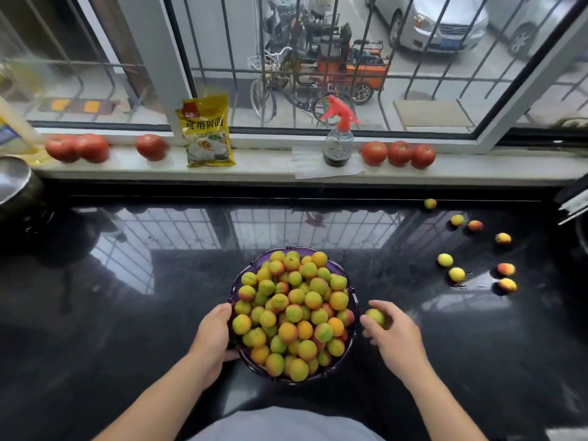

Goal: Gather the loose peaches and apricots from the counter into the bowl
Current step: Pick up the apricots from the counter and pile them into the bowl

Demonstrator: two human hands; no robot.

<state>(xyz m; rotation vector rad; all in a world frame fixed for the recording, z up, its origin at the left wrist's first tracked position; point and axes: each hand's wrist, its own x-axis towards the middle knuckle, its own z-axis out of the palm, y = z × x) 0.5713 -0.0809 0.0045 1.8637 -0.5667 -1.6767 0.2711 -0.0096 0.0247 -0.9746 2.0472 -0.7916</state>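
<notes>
head view: the left hand (213,337) is gripping the rim of the purple bowl (352,289), which is sitting heaped with fruit on the black counter (127,313). the right hand (394,337) is holding one apricot (375,317) just beside the bowl. loose fruit (457,274) is lying scattered well apart at right.

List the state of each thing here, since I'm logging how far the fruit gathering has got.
bowl: heaped full
left hand: grips bowl rim
right hand: holds one fruit beside bowl
loose fruit: eight scattered on counter
spray bottle: upright on sill
</notes>
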